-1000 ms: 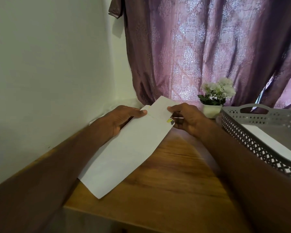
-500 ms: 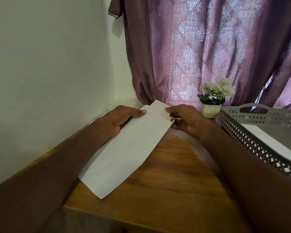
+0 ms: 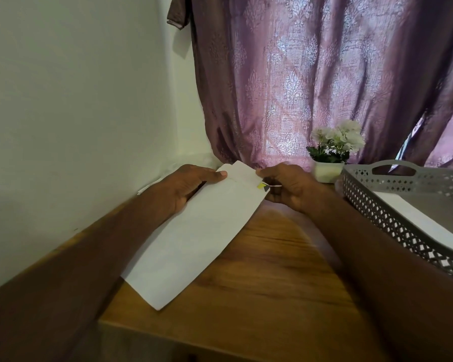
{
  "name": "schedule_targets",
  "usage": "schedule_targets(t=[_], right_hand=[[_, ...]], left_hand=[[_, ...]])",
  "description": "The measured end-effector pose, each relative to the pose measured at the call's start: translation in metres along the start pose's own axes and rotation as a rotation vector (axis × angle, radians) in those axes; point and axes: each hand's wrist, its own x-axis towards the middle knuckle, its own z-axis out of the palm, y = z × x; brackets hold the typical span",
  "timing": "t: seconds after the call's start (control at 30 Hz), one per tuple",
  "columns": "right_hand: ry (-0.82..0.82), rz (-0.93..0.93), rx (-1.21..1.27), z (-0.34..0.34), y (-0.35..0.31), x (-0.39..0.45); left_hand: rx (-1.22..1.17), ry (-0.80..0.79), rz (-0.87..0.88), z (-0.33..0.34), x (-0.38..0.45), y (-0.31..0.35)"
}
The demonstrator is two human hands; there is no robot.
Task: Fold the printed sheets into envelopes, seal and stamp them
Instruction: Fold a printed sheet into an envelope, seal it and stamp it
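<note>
A long white envelope point(image 3: 194, 239) lies slantwise on the wooden table point(image 3: 267, 270), its open end far from me. My left hand point(image 3: 191, 186) grips the envelope's far left edge, thumb on top. A folded white sheet point(image 3: 242, 172) sticks out of the envelope's mouth. My right hand point(image 3: 288, 186) pinches that sheet's right corner. A small yellow and grey mark point(image 3: 262, 187) shows at the envelope's right corner, beside my right fingers.
A grey perforated basket point(image 3: 392, 218) with white paper point(image 3: 429, 226) in it stands at the right. A small white pot of white flowers point(image 3: 330, 155) sits behind my right hand. A purple curtain hangs behind; a white wall runs along the left.
The folded sheet has slid further into the envelope; less of it sticks out. My right hand has moved slightly left and down with it. The left hand holds still.
</note>
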Motion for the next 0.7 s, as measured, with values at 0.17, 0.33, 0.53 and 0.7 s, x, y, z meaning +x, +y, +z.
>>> schedule_targets(t=[0.17, 0.33, 0.53, 0.7], right_hand=[[-0.096, 0.027, 0.002, -0.0005, -0.0011, -0.0011], [-0.085, -0.006, 0.014, -0.0006, -0.0013, 0.0006], [-0.161, 0.010, -0.030, -0.0005, -0.0025, -0.0040], [-0.168, 0.042, -0.003, 0.0040, -0.0014, -0.0083]], left_hand=[[-0.011, 0.004, -0.014, 0.0004, -0.0009, 0.0003], [-0.023, -0.008, -0.011, 0.0004, -0.0017, 0.0015], [0.026, 0.009, -0.002, -0.0022, 0.0005, 0.0004], [-0.010, -0.019, 0.004, -0.0011, 0.0015, 0.0001]])
